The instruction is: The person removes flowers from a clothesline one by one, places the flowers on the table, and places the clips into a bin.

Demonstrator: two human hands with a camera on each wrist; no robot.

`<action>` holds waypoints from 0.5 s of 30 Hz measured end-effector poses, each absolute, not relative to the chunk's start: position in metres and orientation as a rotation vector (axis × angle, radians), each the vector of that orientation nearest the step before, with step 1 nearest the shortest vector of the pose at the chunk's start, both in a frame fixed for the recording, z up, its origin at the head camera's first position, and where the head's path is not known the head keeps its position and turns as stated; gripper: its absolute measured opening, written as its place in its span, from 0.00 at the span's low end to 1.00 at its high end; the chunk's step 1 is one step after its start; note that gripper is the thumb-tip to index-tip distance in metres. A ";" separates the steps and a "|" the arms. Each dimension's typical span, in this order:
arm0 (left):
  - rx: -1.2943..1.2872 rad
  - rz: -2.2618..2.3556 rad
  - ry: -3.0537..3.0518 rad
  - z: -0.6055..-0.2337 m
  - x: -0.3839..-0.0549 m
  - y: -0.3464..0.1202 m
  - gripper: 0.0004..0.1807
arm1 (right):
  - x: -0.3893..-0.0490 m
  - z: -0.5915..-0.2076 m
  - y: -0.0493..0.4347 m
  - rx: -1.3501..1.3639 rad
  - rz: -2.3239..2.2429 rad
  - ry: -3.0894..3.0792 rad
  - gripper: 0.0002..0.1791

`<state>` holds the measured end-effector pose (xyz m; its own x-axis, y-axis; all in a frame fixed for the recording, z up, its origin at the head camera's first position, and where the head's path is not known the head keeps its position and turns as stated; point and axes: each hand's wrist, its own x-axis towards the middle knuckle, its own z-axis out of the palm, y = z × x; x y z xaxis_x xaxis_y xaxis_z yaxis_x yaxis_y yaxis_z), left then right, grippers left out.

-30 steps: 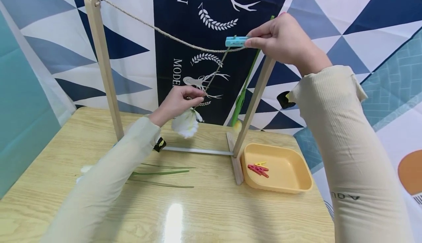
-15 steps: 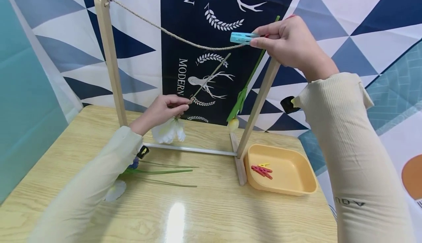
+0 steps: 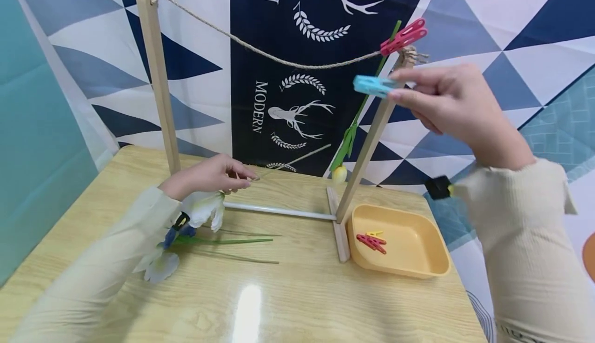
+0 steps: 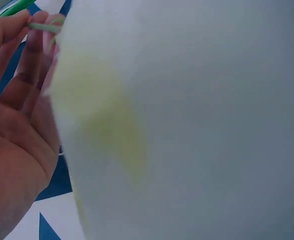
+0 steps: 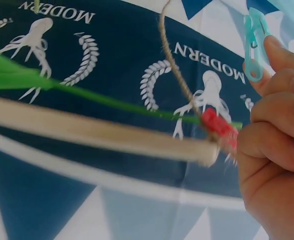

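My left hand [image 3: 211,175] pinches the thin stem of a white artificial flower [image 3: 204,209], low over the table. Its petals fill most of the left wrist view, and the bare stem end points up to the right. In my right hand [image 3: 457,103] a light blue clothespin [image 3: 373,86] is pinched between thumb and forefinger, apart from the rope [image 3: 279,60]. A red clothespin [image 3: 403,36] clamps a yellow tulip [image 3: 340,174] by its green stem onto the rope's right end, so the bloom hangs downward.
A wooden frame [image 3: 160,84] with a white crossbar [image 3: 279,210] carries the sagging rope. Several blue and white flowers [image 3: 160,266] lie at left on the table [image 3: 297,301]. A yellow bin [image 3: 420,245] holds red clothespins [image 3: 372,243] and a yellow one.
The white flower's stem came away from the rope, and my left hand lowered it to the left. My right hand moved right and down with the blue clothespin, exposing the red one.
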<state>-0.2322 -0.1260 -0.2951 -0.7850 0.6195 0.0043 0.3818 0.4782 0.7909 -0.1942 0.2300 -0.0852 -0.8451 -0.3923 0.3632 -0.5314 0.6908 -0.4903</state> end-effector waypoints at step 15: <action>0.886 0.781 2.371 -0.336 -0.220 -0.146 0.13 | -0.192 -0.236 0.351 0.248 0.910 -3.309 0.32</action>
<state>-0.2202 -0.1462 -0.3360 -0.6708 0.7024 -0.2379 0.4237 0.6263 0.6544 -0.1920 0.3507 -0.2361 -0.9455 -0.2135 -0.2459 -0.0578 0.8531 -0.5185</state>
